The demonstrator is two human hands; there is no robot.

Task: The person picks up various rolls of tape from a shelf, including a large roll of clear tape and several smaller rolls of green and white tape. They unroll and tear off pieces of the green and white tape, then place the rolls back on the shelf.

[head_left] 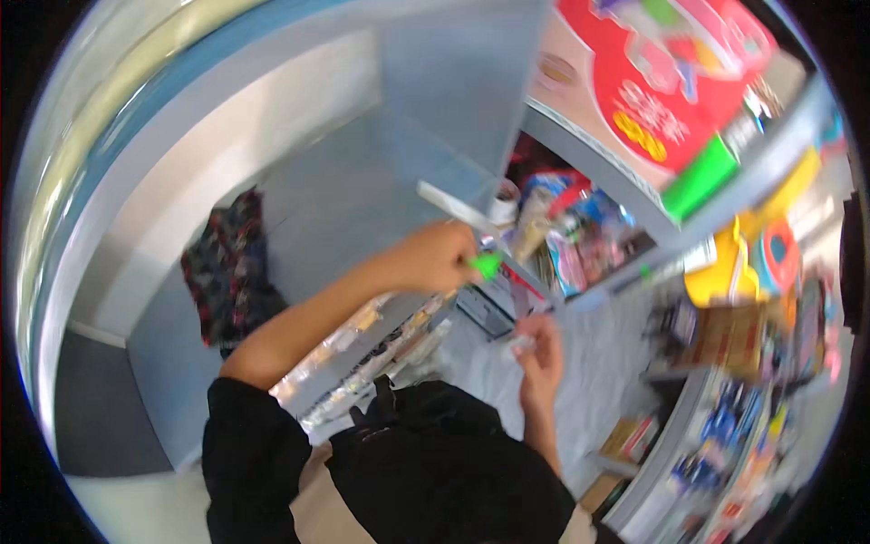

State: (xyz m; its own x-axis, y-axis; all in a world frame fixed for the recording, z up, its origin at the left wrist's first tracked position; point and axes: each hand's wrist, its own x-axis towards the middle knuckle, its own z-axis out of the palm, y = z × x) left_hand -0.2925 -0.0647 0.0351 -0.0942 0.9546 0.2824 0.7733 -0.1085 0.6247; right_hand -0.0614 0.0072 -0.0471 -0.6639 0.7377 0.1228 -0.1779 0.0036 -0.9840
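Observation:
My left hand [442, 258] is closed in a fist, with a small bright green object [488, 265] sticking out of it. Blur hides what kind of thing it is. Just beyond that fist a narrow white strip [453, 205] slants by the shelf edge; whether it belongs to the green object I cannot tell. Lower and to the right, my right hand [542, 355] has its fingers bent together around a small whitish, partly see-through piece [523, 344]. The two hands are apart, in front of the open shelf compartment [625, 168].
Packets and a roll crowd the compartment, below a large red and pink box [634, 82] and a green-capped bottle [707, 177]. Dark patterned cloth [231, 267] lies on the grey surface at left. Stocked shelves [671, 471] and a cardboard box [725, 340] stand right, beyond the floor [598, 390].

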